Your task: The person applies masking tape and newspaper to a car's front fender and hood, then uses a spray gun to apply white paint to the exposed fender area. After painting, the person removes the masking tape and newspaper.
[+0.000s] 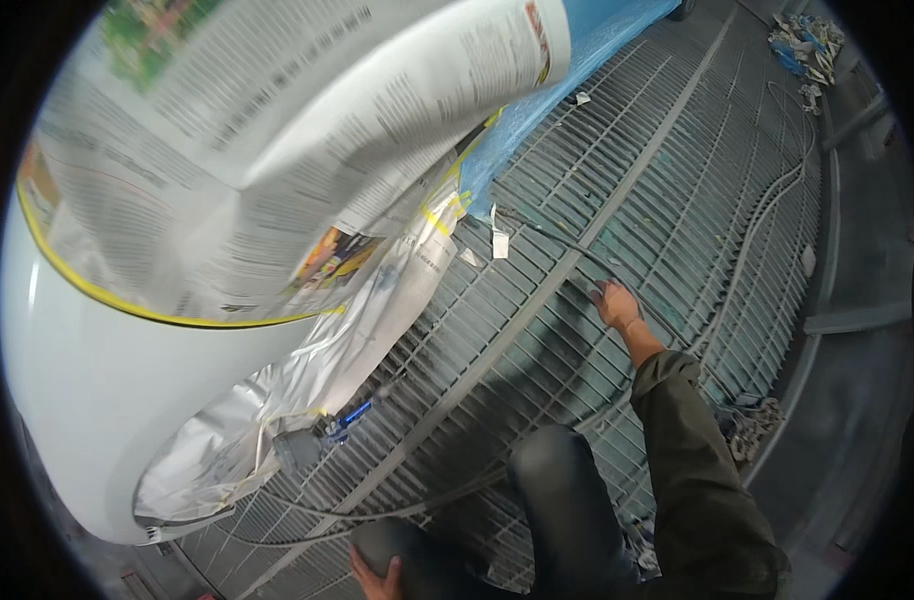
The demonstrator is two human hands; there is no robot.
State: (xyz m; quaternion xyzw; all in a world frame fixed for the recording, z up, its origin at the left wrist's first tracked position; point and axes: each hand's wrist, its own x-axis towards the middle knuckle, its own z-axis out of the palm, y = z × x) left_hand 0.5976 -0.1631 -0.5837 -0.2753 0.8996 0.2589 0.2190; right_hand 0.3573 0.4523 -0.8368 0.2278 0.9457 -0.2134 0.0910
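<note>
My right hand (619,304) reaches down low over the metal grating (525,318), its fingers drawn together. Whatever they may hold is too small to make out. A dark hose (547,232) runs across the bars right beside that hand. My left hand (379,580) lies on my knee (392,540), thumb and fingers apart, holding nothing. At the left, a spray gun (345,424) with a blue part and a grey cup (297,450) is down by the silvery masking sheet (367,350).
A white car body panel (97,360) stands left, covered with printed paper (277,180) edged in yellow tape (207,322). Blue film (532,125) hangs beyond it. Hoses (752,235) run along the right. Crumpled scraps (807,48) lie far right, and rags (752,425) nearer.
</note>
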